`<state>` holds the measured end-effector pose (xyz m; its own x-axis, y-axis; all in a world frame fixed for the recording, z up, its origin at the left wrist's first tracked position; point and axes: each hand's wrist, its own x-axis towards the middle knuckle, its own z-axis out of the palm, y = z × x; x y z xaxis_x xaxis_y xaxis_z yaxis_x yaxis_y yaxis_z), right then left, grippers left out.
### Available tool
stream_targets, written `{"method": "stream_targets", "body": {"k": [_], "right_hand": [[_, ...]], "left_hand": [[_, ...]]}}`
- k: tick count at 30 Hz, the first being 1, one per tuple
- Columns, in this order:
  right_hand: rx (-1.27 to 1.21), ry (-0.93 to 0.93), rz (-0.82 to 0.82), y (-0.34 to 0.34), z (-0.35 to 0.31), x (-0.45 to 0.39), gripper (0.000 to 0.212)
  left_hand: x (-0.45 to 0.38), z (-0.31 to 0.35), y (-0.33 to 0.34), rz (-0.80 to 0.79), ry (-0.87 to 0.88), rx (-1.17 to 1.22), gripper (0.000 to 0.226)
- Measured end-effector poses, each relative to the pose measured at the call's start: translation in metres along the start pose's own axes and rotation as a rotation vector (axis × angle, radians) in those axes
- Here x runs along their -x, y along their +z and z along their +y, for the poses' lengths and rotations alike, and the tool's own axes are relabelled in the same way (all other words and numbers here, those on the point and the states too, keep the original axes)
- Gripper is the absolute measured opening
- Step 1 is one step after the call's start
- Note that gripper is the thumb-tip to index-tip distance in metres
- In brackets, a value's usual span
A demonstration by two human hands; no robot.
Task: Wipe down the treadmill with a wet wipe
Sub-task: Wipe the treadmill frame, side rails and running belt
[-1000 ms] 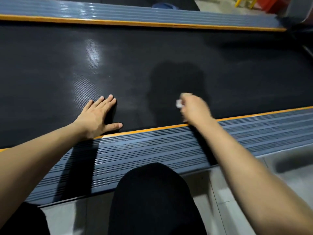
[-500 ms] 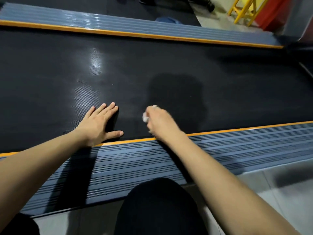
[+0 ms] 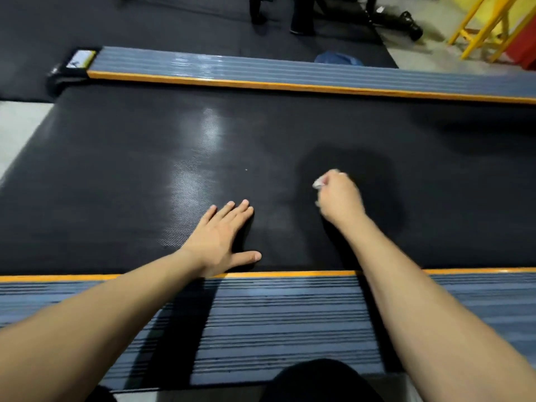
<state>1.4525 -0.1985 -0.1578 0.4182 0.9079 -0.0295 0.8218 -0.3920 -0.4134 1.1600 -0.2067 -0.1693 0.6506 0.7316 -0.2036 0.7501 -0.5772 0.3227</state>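
**Black belt: unwiped run lies either side of the wiping hand**

Right hand [image 3: 339,198] curled, pinching wet wipe [image 3: 318,184] onto treadmill belt [image 3: 435,198]. Belt's long axis runs left–right. Left hand [image 3: 223,239] flat, fingers straight, just left of it.

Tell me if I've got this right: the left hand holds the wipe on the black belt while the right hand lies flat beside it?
Not quite: the hands are swapped. In the head view the right hand holds the wipe on the black belt, while the left hand lies flat beside it.

A gym: treadmill belt [image 3: 261,134], black rubber floor mat [image 3: 145,21], equipment bases [image 3: 391,18].
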Motion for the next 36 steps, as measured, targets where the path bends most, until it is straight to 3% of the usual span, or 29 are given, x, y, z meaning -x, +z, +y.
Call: {"method": "stream_targets", "body": {"k": [5,8,11,17,25,29,32,36], "right_hand": [[-0.085,-0.46,-0.045,0.058,-0.108,0.035,0.018],[-0.044,-0.65,0.011,0.073,-0.124,0.04,0.018],[-0.031,-0.773,0.027,0.083,-0.128,0.024,0.018],[-0.069,-0.601,0.17,0.088,-0.142,-0.071,0.018],[0.194,-0.316,0.304,0.088,-0.137,-0.222,0.023],[0.025,-0.101,0.401,0.106,-0.161,-0.258,0.021],[0.024,-0.268,0.319,0.141,-0.239,-0.246,0.021],[0.048,-0.518,0.057,0.167,-0.312,-0.216,0.024]], "left_hand": [[0.013,-0.025,-0.013,0.198,-0.025,0.135,0.08],[0.023,-0.06,-0.025,0.322,-0.135,0.041,0.063],[0.021,-0.093,-0.03,0.288,-0.158,-0.079,0.06],[-0.019,-0.126,-0.039,0.269,-0.203,-0.161,0.066],[-0.064,-0.19,-0.057,0.362,-0.376,-0.163,0.066],[-0.066,-0.189,-0.053,0.395,-0.381,-0.154,0.063],[-0.068,-0.193,-0.052,0.398,-0.383,-0.165,0.062],[-0.066,-0.194,-0.052,0.406,-0.368,-0.156,0.062]]}}
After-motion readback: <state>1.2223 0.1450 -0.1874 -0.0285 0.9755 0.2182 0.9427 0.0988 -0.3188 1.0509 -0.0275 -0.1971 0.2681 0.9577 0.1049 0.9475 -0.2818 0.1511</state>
